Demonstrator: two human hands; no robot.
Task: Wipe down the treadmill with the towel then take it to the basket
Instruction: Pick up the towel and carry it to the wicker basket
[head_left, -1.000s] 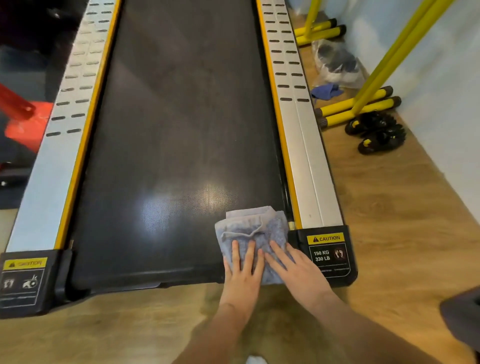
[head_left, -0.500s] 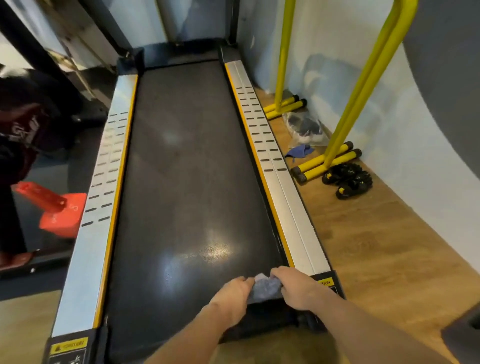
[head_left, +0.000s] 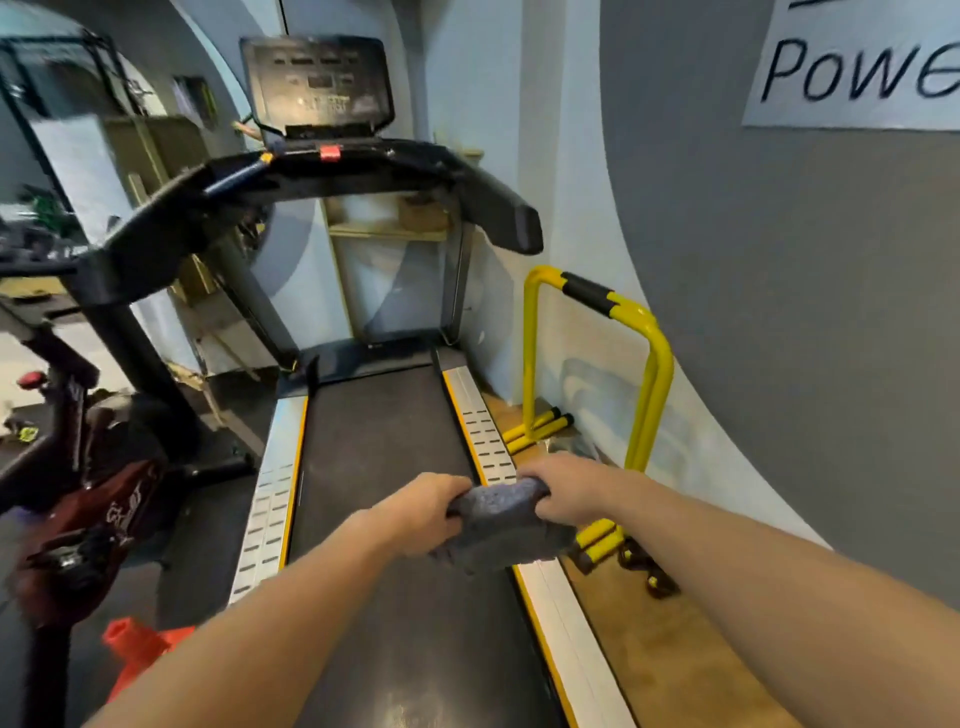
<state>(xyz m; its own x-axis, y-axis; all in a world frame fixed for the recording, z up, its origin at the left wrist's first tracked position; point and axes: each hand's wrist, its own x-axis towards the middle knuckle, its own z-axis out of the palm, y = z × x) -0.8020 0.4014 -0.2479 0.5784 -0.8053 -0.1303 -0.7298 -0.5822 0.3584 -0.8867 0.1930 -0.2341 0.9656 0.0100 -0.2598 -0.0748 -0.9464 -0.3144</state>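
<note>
Grey towel (head_left: 501, 525), bunched and sagging between the two grips, held in the air above the treadmill (head_left: 395, 467) belt near its right rail: left hand (head_left: 418, 514) clenched round its left end, right hand (head_left: 563, 493) clenched round its right end.

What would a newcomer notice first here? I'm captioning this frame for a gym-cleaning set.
Centre frame, the left hand and right hand grip a bunched grey-blue towel above the black treadmill belt. To the right, a bright yellow tubular frame stands against the wall.
</note>
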